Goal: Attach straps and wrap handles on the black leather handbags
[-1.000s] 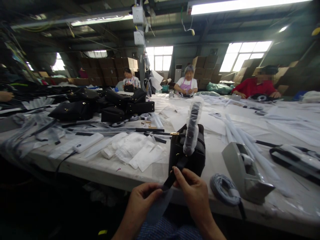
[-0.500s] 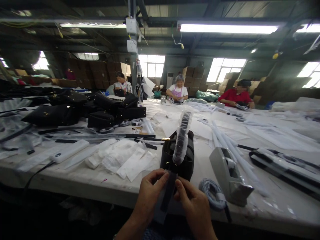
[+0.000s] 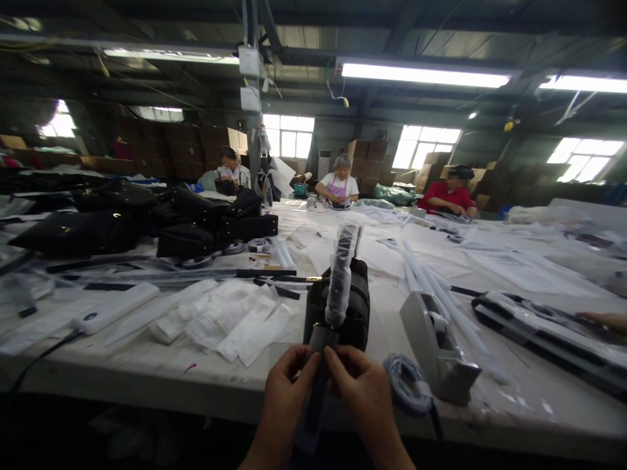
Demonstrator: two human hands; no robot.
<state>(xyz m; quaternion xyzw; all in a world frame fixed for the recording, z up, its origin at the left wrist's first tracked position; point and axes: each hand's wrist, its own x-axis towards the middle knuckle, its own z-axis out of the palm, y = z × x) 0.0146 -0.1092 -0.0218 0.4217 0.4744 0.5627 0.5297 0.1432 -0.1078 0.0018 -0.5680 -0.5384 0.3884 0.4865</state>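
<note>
A small black handbag (image 3: pixel 343 307) stands upright near the table's front edge. Its handle (image 3: pixel 340 274), wrapped in clear plastic, rises above it. A black strap (image 3: pixel 316 398) partly sheathed in grey film hangs from the bag down toward me. My left hand (image 3: pixel 284 398) pinches the strap from the left, fingers closed on it. From the right, my right hand (image 3: pixel 360 395) pinches the same strap just below the bag.
A grey tape dispenser (image 3: pixel 435 339) and a coiled strap (image 3: pixel 404 385) sit right of the bag. White pouches (image 3: pixel 235 316) lie to the left, black bags (image 3: pixel 196 222) farther back. Long white tubes (image 3: pixel 431 281) cross the table. Three people sit at the far side; another person's hand (image 3: pixel 605 320) shows at right.
Both hands have risen along the strap and closed in together just under the bag. The view has shifted slightly to the right.
</note>
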